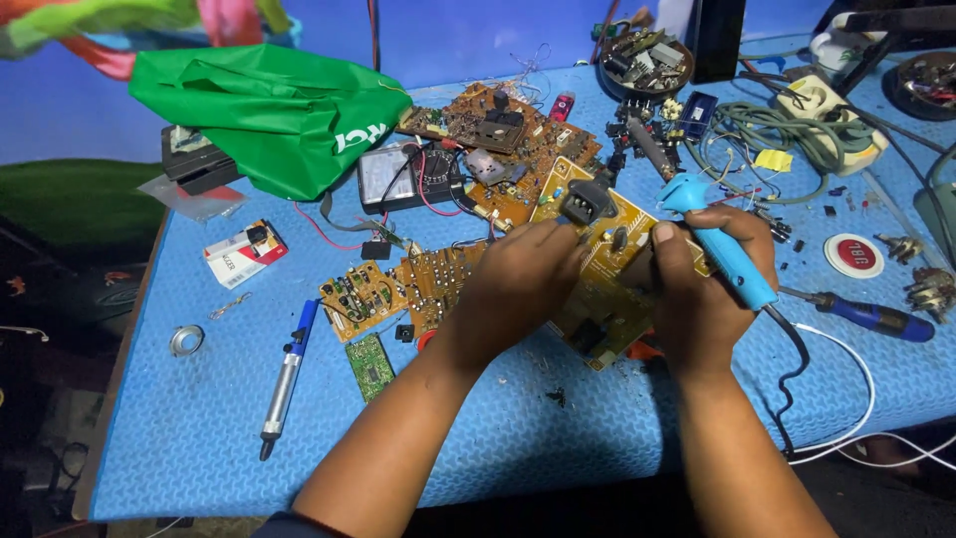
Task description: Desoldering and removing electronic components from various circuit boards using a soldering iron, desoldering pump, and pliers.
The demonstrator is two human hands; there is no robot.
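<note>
From the head camera, the left hand [523,279] grips the near edge of a yellow circuit board [602,264], with its fingers curled over the top. The board sits in the middle of the blue bench [199,428], tilted up a little off the mat. The right hand [697,284] is clenched around a blue soldering iron [722,244]. The iron's head points up toward 11 o'clock, and its tip is hidden, so it is hard to tell if it touches the board.

The iron is likely hot. The fingers of both hands are very close to it, so a small slip could burn a finger. If the board wobbles in the left hand, the tip could slide and melt the wrong spot.

The black cord [792,374] of the iron hangs off the bench edge at 5 o'clock. A tug on it could jerk the iron.

At 9 o'clock from the hands lie smaller brown boards [398,289] and a blue suction pen [284,379]. A blue screwdriver [871,317] lies at 3 o'clock. An elbow could knock these off.
</note>
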